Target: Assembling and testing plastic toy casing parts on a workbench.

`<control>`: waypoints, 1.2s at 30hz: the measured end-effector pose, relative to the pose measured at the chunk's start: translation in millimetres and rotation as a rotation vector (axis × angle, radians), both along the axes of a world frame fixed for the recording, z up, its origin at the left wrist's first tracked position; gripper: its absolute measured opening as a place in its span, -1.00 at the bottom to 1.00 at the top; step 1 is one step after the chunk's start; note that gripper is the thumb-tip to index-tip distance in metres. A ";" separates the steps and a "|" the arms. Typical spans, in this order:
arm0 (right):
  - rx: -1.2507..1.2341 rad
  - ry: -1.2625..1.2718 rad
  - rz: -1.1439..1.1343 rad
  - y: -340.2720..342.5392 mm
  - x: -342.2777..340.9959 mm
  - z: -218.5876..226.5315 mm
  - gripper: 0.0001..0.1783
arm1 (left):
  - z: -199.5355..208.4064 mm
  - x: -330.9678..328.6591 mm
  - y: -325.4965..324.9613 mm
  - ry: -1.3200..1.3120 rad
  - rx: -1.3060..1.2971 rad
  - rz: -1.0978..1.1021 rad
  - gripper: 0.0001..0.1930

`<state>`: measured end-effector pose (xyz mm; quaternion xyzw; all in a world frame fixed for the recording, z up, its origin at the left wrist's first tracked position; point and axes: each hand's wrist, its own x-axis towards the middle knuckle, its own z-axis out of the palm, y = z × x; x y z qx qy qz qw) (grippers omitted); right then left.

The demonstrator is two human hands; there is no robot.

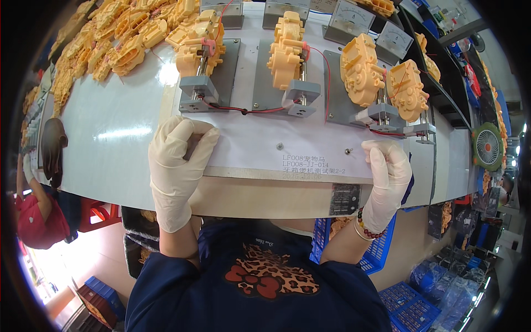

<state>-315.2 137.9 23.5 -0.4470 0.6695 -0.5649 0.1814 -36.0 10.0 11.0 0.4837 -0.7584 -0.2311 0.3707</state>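
Both my hands wear white gloves and rest at the near side of a white test board [249,146]. My left hand [180,160] lies over the board's left edge, fingers curled and thumb close to the index finger; nothing shows between them. At the right end, my right hand [387,171] has its fingers bent and together, with no object visible in them. A small metal toggle switch [348,151] stands just left of it. Beyond the hands, yellow plastic gearbox housings [286,55] sit on grey clamp fixtures [199,91], joined by red and black wires.
Many yellow gearboxes [105,41] are heaped at the far left. Analog meters [348,21] line the back. A second toggle switch [280,146] stands mid-board. A green fan [488,145] is at right; blue crates [381,249] stand below the table. Another person's red sleeve [38,213] shows at left.
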 end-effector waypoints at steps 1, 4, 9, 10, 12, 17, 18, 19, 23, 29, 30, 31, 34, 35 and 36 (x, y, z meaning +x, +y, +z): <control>0.004 0.002 0.001 0.0 0.7 0.6 -0.93 | -0.2 0.7 0.2 0.007 0.007 0.003 -0.91; 0.007 -0.007 -0.002 -1.1 -2.3 -1.2 -0.92 | 0.2 -2.0 -1.6 -0.009 -0.002 -0.002 -0.90; 0.004 0.011 -0.003 -1.0 -2.0 -1.6 -0.92 | 0.3 -0.8 -1.9 -0.001 0.014 -0.004 -0.90; 0.007 0.012 -0.002 -1.0 -2.3 -1.8 -0.92 | 0.7 -0.9 -1.9 0.006 0.020 -0.005 -0.90; 0.004 0.009 -0.002 -1.2 -1.0 -1.0 -0.93 | -0.1 -0.4 -1.5 0.005 0.016 -0.005 -0.90; -0.001 0.000 0.005 -0.6 -1.0 -1.3 -0.93 | 0.5 -0.1 -1.4 -0.020 -0.003 -0.011 -0.90; -0.002 -0.001 0.002 -0.9 -0.4 -0.9 -0.92 | 0.2 -0.2 -1.3 -0.012 -0.003 -0.011 -0.90; -0.003 -0.002 -0.002 -1.0 -0.2 -0.8 -0.92 | 0.0 -0.2 -1.3 -0.005 -0.003 -0.011 -0.90; -0.003 0.018 -0.004 -1.1 -1.2 -2.0 -0.92 | -0.1 -0.6 -0.9 0.013 0.008 -0.009 -0.90; -0.011 0.032 0.015 -1.8 -2.6 -2.3 -0.92 | 1.7 -1.4 -0.9 -0.005 -0.009 -0.010 -0.90; -0.009 0.035 0.016 -1.6 -2.6 -2.2 -0.92 | 2.0 -1.8 -0.7 0.002 -0.005 -0.009 -0.90; -0.006 0.038 0.016 -1.5 -2.6 -2.1 -0.92 | 2.2 -1.9 -0.6 0.009 -0.002 -0.009 -0.91; -0.001 0.035 0.016 -1.2 -2.1 -1.2 -0.92 | 1.4 -1.0 -1.0 -0.003 -0.009 -0.013 -0.91; -0.001 0.035 0.016 -1.2 -2.4 -1.6 -0.92 | 1.6 -1.1 -0.9 -0.003 -0.009 -0.013 -0.91; -0.008 0.029 0.020 -1.1 -3.0 -2.3 -0.92 | 2.2 -1.2 -0.8 -0.009 -0.007 -0.012 -0.91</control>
